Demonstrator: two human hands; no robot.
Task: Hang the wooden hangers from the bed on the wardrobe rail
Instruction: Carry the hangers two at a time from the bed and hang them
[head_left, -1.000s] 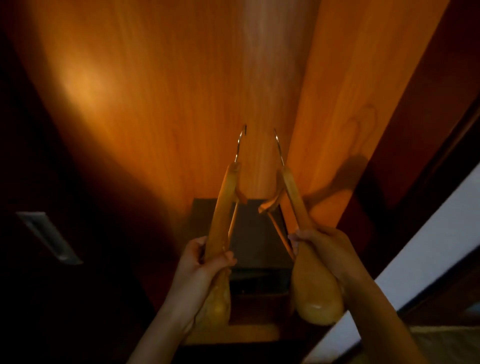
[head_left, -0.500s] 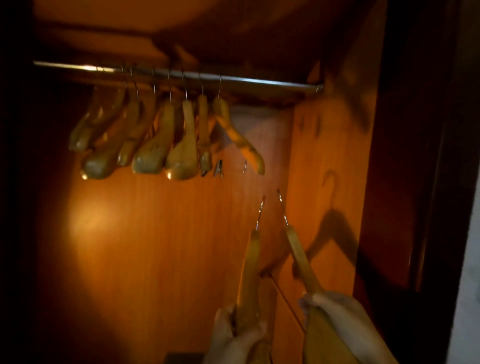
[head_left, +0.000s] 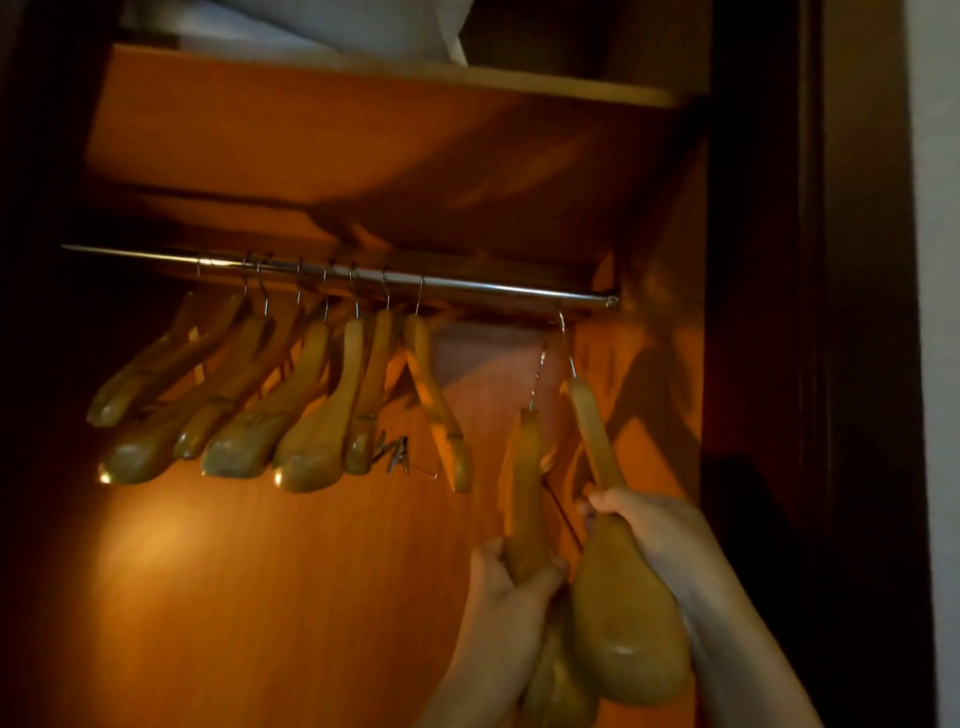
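Inside lit wardrobe: two hands raise wooden hangers toward rail. Left hand, at 5 o'clock, fingers wrapped round left hanger, hook below rail. Right hand clasps right hanger, hook just under rail's right end. Hung hangers crowd rail at 9 o'clock. Shelf at 12.

A polished metal rail with a bright sheen is seen spanning a wardrobe lined in smooth, orange-toned wood veneer. Glossy varnished wooden hangers with thin wire hooks are hung from it. Two more lacquered wooden hangers, one and another, are shown with shiny highlights. White cloth-like material is seen above the wooden shelf.
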